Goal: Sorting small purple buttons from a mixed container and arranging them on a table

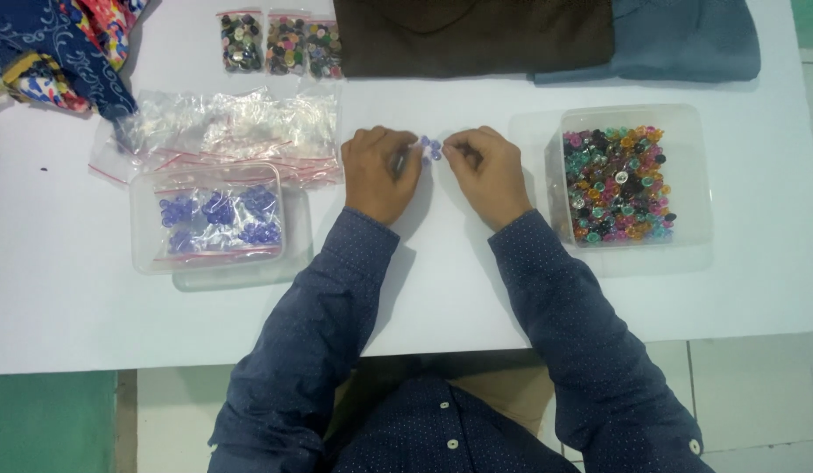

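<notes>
The white bench [477,298] fills most of the head view, its near edge running across at the bottom. At 12 o'clock lies a folded dark brown cloth [472,35], and touching it at 1 o'clock a folded grey-blue cloth [687,39]. At 10 o'clock, in the far corner, sits a bundle of dark blue patterned fabric [52,48] with red and yellow patches.

At 3 o'clock stands a clear plastic square tub [700,166] holding a heap of mixed coloured buttons [617,184] in green, pink, orange and black. At 9 o'clock a second clear plastic tub [144,254] holds small zip bags of purple buttons [218,215]; it rests on what looks like a clear lid. Just beyond it, toward 11 o'clock, lies a loose pile of empty clear zip bags with red seal strips [236,127]. Farther off, near 11 o'clock, three small zip bags of dark mixed buttons [279,44] lie side by side.

At the centre, both of the person's hands rest on the bench, in dark blue dotted sleeves. The left hand [380,171] is curled, fingers bent inward with the tips at the small cluster of purple buttons [431,149]; whether it pinches one cannot be told. The right hand [487,171] is likewise curled, thumb and forefinger drawn close together at the cluster's right edge, and its hold is also unclear. The purple buttons lie on the bare bench between the two sets of fingertips, just beyond centre toward 12 o'clock.
</notes>
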